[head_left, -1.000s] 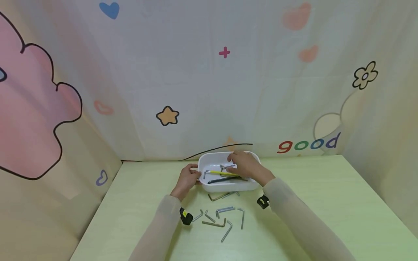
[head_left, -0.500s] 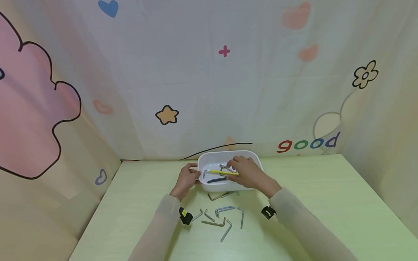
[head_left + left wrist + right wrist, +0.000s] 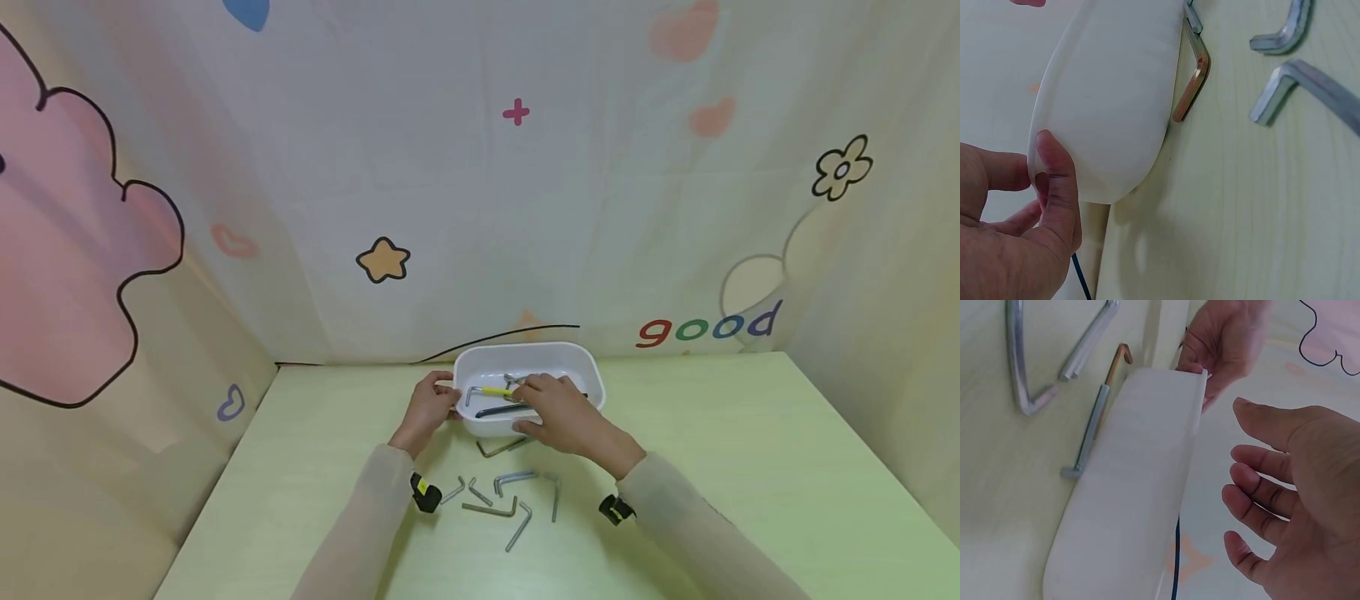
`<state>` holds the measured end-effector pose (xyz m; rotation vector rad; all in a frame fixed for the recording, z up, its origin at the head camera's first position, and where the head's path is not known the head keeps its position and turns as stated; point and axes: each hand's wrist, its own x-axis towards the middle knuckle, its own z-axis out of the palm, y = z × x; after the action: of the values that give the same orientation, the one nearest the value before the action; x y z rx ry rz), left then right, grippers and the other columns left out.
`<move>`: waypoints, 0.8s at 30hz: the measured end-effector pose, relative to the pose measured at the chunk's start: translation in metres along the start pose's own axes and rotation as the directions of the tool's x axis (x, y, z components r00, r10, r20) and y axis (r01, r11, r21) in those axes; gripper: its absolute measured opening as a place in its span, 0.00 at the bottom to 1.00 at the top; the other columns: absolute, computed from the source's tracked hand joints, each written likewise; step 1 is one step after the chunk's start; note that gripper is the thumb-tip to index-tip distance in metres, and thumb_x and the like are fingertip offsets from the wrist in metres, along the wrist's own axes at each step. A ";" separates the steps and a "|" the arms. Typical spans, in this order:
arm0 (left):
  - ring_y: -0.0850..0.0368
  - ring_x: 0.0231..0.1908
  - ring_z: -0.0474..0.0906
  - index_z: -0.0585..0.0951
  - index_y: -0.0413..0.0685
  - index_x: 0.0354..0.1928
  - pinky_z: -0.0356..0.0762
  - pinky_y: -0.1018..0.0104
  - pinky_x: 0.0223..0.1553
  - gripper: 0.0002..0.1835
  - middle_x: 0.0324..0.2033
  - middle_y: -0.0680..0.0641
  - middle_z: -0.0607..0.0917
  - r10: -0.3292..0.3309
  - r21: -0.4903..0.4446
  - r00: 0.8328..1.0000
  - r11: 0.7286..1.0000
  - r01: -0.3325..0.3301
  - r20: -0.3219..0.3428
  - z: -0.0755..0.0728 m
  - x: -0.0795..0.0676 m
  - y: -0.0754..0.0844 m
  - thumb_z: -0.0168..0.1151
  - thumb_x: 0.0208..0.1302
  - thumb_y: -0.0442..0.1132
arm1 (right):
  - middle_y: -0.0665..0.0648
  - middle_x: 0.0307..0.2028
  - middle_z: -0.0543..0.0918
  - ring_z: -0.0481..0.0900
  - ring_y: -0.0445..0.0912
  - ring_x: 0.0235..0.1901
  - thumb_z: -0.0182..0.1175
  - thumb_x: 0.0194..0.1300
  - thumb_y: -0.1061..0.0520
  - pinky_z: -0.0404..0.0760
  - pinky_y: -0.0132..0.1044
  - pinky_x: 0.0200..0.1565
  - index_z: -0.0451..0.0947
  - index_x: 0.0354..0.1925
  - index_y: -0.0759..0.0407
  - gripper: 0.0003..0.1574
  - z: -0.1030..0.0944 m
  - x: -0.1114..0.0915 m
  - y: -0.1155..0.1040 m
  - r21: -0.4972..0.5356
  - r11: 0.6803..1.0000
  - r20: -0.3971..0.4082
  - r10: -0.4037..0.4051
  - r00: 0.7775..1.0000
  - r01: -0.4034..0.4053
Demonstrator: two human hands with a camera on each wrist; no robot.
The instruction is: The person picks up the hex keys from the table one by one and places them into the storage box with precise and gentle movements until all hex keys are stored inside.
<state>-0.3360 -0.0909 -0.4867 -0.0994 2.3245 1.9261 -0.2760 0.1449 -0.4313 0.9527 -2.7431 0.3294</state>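
Note:
The left hand (image 3: 427, 411) pinches the left end of a white plastic tray (image 3: 487, 427), thumb against the outer wall in the left wrist view. Above the tray's right half and front rim is the right hand (image 3: 566, 417). Its fingers (image 3: 1250, 509) are loosely bent with nothing between them in the right wrist view. Inside the tray lie a yellow-sleeved hex key (image 3: 495, 391), a black hex key (image 3: 498, 410) and a small silver piece (image 3: 513, 380), all partly hidden by the right hand.
Several L-shaped hex keys lie on the pale green table before the tray, including a bronze one (image 3: 491, 511) and a silver one (image 3: 518, 530). Another bronze key (image 3: 1192, 87) lies close against the tray's front wall. A printed curtain (image 3: 450, 183) hangs behind.
The right hand has come from the tray's middle toward its front rim, now covering more of the yellow-sleeved key. The left hand keeps its hold on the tray. The head view tilts slightly.

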 end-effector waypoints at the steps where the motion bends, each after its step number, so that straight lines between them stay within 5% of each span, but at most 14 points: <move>1: 0.56 0.31 0.76 0.71 0.39 0.62 0.84 0.67 0.33 0.20 0.36 0.44 0.76 -0.003 0.000 1.000 1.000 0.003 0.000 0.000 0.000 0.000 0.56 0.69 0.31 | 0.52 0.47 0.82 0.78 0.49 0.50 0.69 0.60 0.45 0.74 0.48 0.48 0.81 0.50 0.53 0.23 0.002 -0.001 -0.001 -0.001 1.000 -0.002 -0.006 1.000 0.006; 16: 0.54 0.32 0.77 0.72 0.40 0.62 0.84 0.67 0.33 0.20 0.37 0.44 0.76 0.000 -0.007 1.000 1.000 0.000 -0.001 -0.001 -0.001 0.002 0.56 0.69 0.32 | 0.50 0.42 0.80 0.79 0.47 0.46 0.70 0.59 0.48 0.78 0.46 0.52 0.82 0.45 0.54 0.19 0.018 -0.020 -0.011 -0.021 0.994 -0.006 -0.108 0.994 0.108; 24: 0.53 0.33 0.77 0.72 0.41 0.62 0.83 0.68 0.32 0.20 0.36 0.45 0.76 -0.004 -0.003 1.000 1.000 0.004 -0.005 0.000 -0.001 0.002 0.56 0.69 0.32 | 0.48 0.41 0.79 0.76 0.43 0.42 0.69 0.60 0.47 0.79 0.39 0.46 0.81 0.48 0.52 0.19 0.023 -0.028 -0.016 -0.017 0.993 0.046 -0.118 0.992 0.119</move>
<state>-0.3353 -0.0906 -0.4847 -0.1095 2.3226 1.9293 -0.2472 0.1423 -0.4588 1.1255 -2.7090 0.2627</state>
